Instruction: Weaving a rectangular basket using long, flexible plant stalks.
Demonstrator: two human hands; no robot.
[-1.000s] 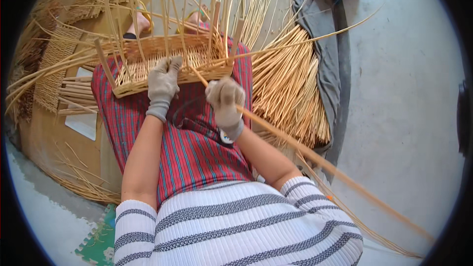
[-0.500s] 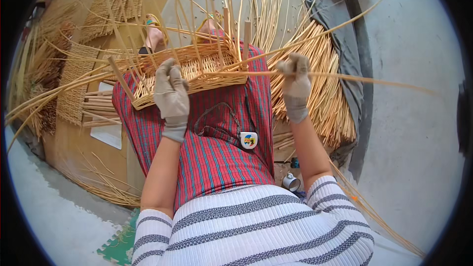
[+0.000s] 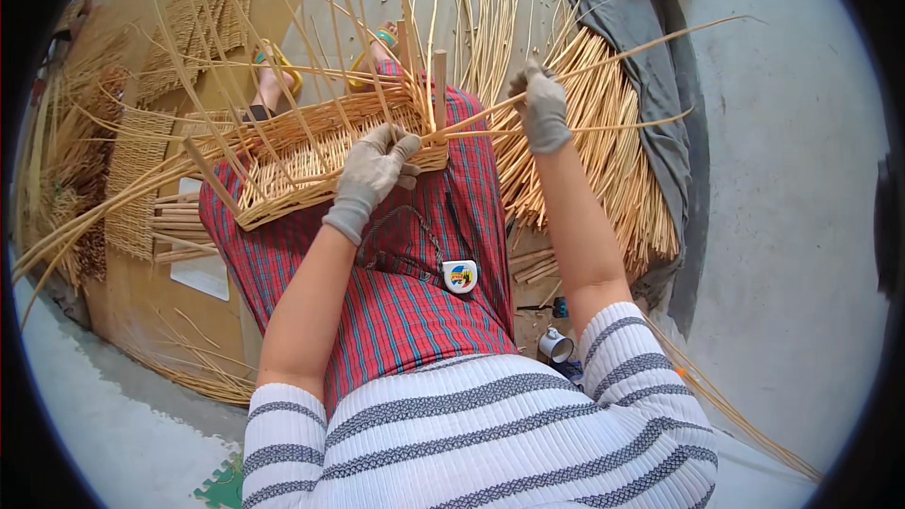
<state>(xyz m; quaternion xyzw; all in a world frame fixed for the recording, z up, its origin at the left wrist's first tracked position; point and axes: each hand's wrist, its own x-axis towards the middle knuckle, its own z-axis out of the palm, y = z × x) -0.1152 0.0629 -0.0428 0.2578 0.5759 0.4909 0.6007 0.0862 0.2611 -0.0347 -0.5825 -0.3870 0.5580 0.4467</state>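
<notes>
A half-woven wicker basket lies across my lap, with upright wooden stakes at its corners and long rods standing up from it. My gloved left hand is closed on its near edge, close to the right corner. Out to the right, my gloved right hand grips a long willow rod that runs from that corner up to the right. A second rod sticks out below it, apart from my fingers.
A thick bundle of peeled rods lies on grey cloth at the right. Woven panels are on the floor at left. On my lap rests a white tape measure on a cord; a mug stands by my right side.
My right hand has left the lower rod and moved up and left onto the upper one. My left hand has slid right along the near edge toward the corner.
</notes>
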